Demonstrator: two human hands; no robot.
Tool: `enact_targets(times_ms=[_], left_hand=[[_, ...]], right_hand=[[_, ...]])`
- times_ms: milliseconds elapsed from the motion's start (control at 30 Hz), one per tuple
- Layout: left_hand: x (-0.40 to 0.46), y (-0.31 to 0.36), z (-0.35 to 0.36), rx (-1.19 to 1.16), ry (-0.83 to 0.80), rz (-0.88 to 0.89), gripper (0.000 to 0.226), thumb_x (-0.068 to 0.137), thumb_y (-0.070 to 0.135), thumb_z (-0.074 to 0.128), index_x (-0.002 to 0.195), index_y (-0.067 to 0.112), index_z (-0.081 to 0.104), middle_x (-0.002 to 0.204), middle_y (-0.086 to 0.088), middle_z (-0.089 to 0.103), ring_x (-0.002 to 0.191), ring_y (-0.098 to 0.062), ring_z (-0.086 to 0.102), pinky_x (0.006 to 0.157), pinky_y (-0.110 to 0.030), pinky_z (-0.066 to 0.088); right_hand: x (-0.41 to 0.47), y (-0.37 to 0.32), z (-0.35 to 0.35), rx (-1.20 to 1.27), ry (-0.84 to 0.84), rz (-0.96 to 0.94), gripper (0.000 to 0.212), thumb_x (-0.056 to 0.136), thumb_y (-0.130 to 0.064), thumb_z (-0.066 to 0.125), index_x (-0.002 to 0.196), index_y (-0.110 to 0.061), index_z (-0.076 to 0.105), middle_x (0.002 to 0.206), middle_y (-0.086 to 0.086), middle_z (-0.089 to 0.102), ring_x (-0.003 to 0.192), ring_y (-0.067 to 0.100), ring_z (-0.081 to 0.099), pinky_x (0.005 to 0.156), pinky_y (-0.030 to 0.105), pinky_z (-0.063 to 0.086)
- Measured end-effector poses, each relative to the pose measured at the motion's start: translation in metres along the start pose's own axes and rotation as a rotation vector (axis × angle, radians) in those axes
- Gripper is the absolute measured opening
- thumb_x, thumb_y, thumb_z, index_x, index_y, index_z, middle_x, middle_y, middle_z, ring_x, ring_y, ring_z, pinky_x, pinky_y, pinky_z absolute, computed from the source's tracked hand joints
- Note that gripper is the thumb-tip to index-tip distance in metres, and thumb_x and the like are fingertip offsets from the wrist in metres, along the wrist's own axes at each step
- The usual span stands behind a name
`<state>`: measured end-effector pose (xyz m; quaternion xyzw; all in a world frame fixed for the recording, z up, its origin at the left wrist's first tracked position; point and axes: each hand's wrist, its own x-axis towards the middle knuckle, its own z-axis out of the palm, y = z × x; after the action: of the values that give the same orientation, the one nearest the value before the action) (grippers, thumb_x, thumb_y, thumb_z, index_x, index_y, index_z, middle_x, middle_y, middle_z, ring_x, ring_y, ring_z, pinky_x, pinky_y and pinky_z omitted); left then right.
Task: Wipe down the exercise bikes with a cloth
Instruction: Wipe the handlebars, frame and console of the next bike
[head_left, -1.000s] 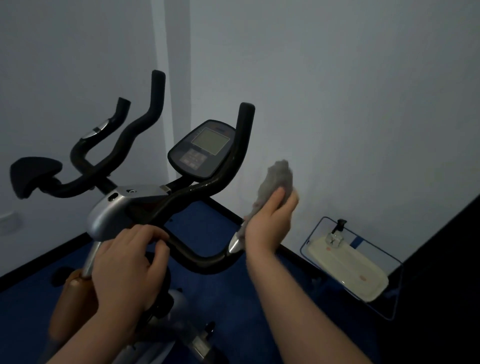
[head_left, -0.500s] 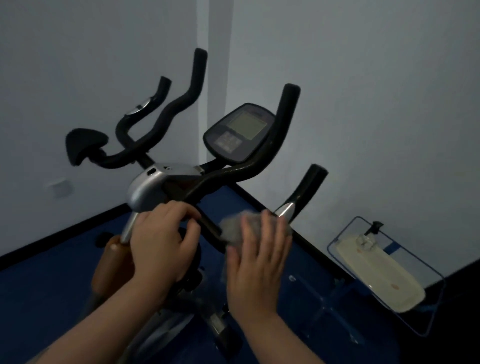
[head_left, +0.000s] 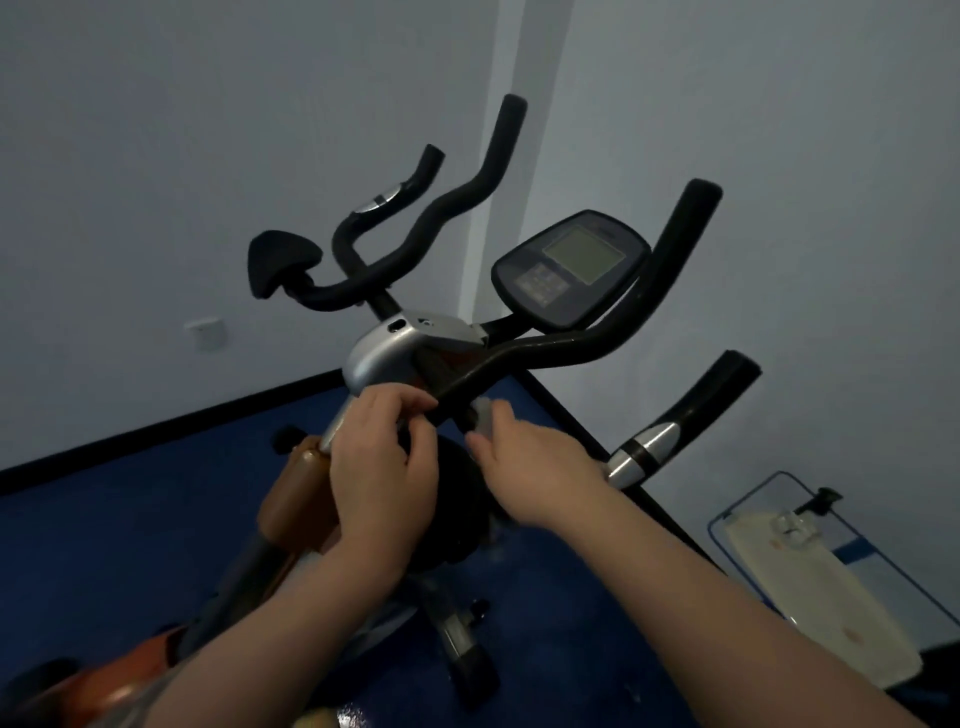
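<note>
Left hand (head_left: 384, 467) curled, fingers closed around the exercise bike's (head_left: 410, 348) near handlebar stem. Right hand (head_left: 530, 467) just right of it, fingers apparently pinching the grey cloth (head_left: 484, 415), mostly hidden, pressed against the black handlebar (head_left: 571, 345).

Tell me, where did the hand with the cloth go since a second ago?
The right hand slid the grey cloth down from the upright right grip to the handlebar bend near the middle, close to the left hand. The left hand stayed gripping by the silver stem; the console is unchanged.
</note>
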<state>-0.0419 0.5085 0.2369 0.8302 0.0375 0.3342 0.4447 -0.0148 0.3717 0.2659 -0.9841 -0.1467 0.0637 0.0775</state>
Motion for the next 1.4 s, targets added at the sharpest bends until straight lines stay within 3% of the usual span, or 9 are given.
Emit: enact_targets(times_ms=[233, 433, 567, 700, 800, 1000, 1233, 1300, 1400], left_hand=[[0.0, -0.006, -0.003, -0.158, -0.06, -0.151, 0.016, 0.088, 0.017, 0.053, 0.089, 0.033, 0.056, 0.089, 0.017, 0.056, 0.086, 0.002, 0.056, 0.07, -0.007, 0.042], [0.004, -0.013, -0.009, -0.195, -0.195, -0.068, 0.015, 0.086, 0.027, 0.051, 0.097, 0.037, 0.053, 0.098, 0.02, 0.055, 0.098, 0.001, 0.055, 0.082, -0.009, 0.041], [0.021, -0.028, -0.016, -0.075, -0.363, 0.145, 0.025, 0.083, 0.039, 0.054, 0.107, 0.032, 0.055, 0.11, 0.018, 0.056, 0.104, 0.0, 0.054, 0.089, -0.028, 0.049], [0.023, -0.035, -0.015, -0.205, -0.345, 0.059, 0.029, 0.079, 0.041, 0.061, 0.103, 0.027, 0.057, 0.104, 0.015, 0.057, 0.101, -0.004, 0.056, 0.086, -0.032, 0.049], [0.018, -0.038, -0.014, -0.255, -0.322, 0.011, 0.026, 0.079, 0.043, 0.063, 0.099, 0.028, 0.054, 0.1, 0.016, 0.054, 0.099, -0.003, 0.055, 0.085, -0.026, 0.045], [0.016, -0.041, -0.015, -0.309, -0.345, -0.045, 0.026, 0.075, 0.046, 0.065, 0.094, 0.031, 0.054, 0.102, 0.022, 0.051, 0.103, -0.002, 0.053, 0.086, -0.021, 0.043], [0.016, -0.043, -0.013, -0.34, -0.336, -0.043, 0.026, 0.074, 0.045, 0.066, 0.093, 0.03, 0.054, 0.105, 0.021, 0.051, 0.104, -0.001, 0.052, 0.087, -0.018, 0.041], [0.014, -0.044, -0.012, -0.349, -0.317, -0.04, 0.028, 0.073, 0.044, 0.068, 0.09, 0.027, 0.054, 0.103, 0.016, 0.05, 0.102, -0.005, 0.053, 0.086, -0.02, 0.042], [0.011, -0.046, -0.011, -0.33, -0.239, -0.033, 0.029, 0.071, 0.042, 0.071, 0.084, 0.026, 0.05, 0.096, 0.012, 0.046, 0.094, -0.007, 0.051, 0.081, -0.02, 0.041]], right_hand=[[-0.026, 0.029, -0.002, -0.141, 0.014, -0.218, 0.06, 0.096, -0.054, 0.019, 0.149, -0.034, -0.002, 0.12, 0.002, 0.058, 0.089, 0.025, 0.062, 0.063, 0.035, 0.04], [0.017, 0.011, -0.014, 0.067, 0.093, -0.1, 0.033, 0.101, -0.039, 0.036, 0.124, -0.024, 0.054, 0.098, 0.009, 0.068, 0.09, 0.026, 0.062, 0.075, 0.039, 0.048], [0.003, 0.014, -0.049, 0.225, 0.268, -0.106, 0.027, 0.089, -0.054, 0.043, 0.112, -0.04, 0.046, 0.084, -0.013, 0.065, 0.076, 0.006, 0.064, 0.058, 0.02, 0.048], [0.053, -0.018, -0.078, 0.354, 0.429, -0.195, 0.02, 0.086, -0.05, 0.055, 0.101, -0.042, 0.044, 0.088, -0.021, 0.057, 0.083, -0.007, 0.059, 0.057, 0.012, 0.048], [0.095, -0.046, -0.054, 0.116, 0.255, -0.182, 0.02, 0.085, -0.039, 0.065, 0.099, -0.027, 0.057, 0.112, -0.007, 0.047, 0.099, 0.01, 0.052, 0.081, 0.03, 0.046], [0.103, -0.026, -0.048, 0.074, -0.001, -0.217, 0.03, 0.077, -0.042, 0.071, 0.065, -0.035, 0.044, 0.083, -0.009, 0.051, 0.077, 0.011, 0.052, 0.063, 0.03, 0.039], [0.098, -0.042, -0.034, 0.021, 0.192, -0.213, 0.018, 0.08, -0.035, 0.071, 0.085, -0.02, 0.061, 0.095, -0.006, 0.052, 0.081, 0.014, 0.054, 0.067, 0.029, 0.041], [0.087, -0.033, -0.051, 0.087, 0.125, -0.249, 0.015, 0.081, -0.035, 0.07, 0.085, -0.022, 0.063, 0.094, -0.007, 0.054, 0.084, 0.012, 0.055, 0.074, 0.032, 0.046], [0.075, -0.014, -0.089, 0.125, 0.295, -0.257, 0.008, 0.083, -0.039, 0.063, 0.088, -0.033, 0.062, 0.098, -0.014, 0.055, 0.091, 0.006, 0.056, 0.08, 0.024, 0.047]])
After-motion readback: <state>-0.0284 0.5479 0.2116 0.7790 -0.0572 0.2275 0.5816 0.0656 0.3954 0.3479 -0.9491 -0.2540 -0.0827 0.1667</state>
